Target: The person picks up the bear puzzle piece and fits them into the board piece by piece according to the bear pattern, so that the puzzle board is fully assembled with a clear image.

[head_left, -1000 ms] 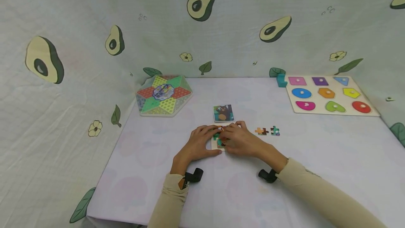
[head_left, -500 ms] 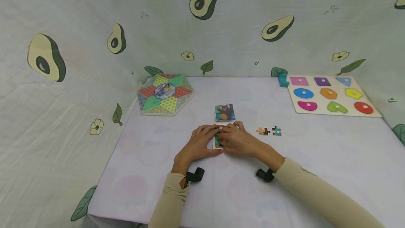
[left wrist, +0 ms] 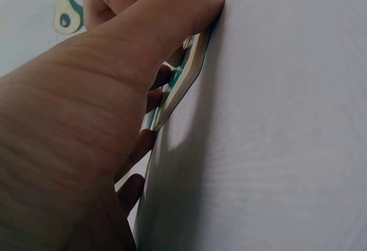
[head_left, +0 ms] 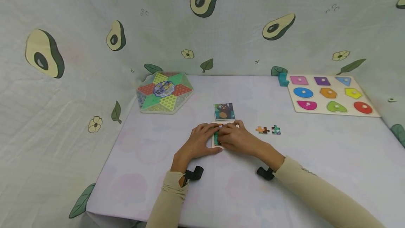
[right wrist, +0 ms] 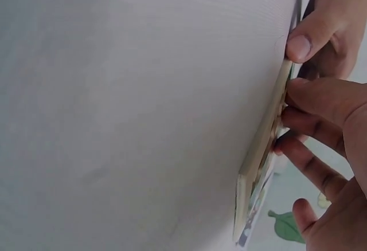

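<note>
A small jigsaw board (head_left: 215,140) with a pale rim lies flat on the table, mostly covered by both hands. My left hand (head_left: 197,143) holds it from the left, thumb at the near edge and fingers over the far left side. In the right wrist view, the thumb and fingertips of my right hand (right wrist: 335,130) come together on the puzzle pieces in the board (right wrist: 261,142); the piece under them is largely hidden. Two loose jigsaw pieces, one orange and brown (head_left: 262,130) and one teal (head_left: 276,130), lie right of the hands.
A square bear picture (head_left: 224,111) lies just beyond the board. At the back left sits a hexagonal box (head_left: 164,92) with coloured triangles. A shape puzzle board (head_left: 333,94) is at the back right, beside a small teal block (head_left: 283,79). Avocado-print cloth hangs behind.
My right hand has shifted slightly left over the board, covering the bear part that showed earlier. The left hand stays in place. The head view has tilted a little.
</note>
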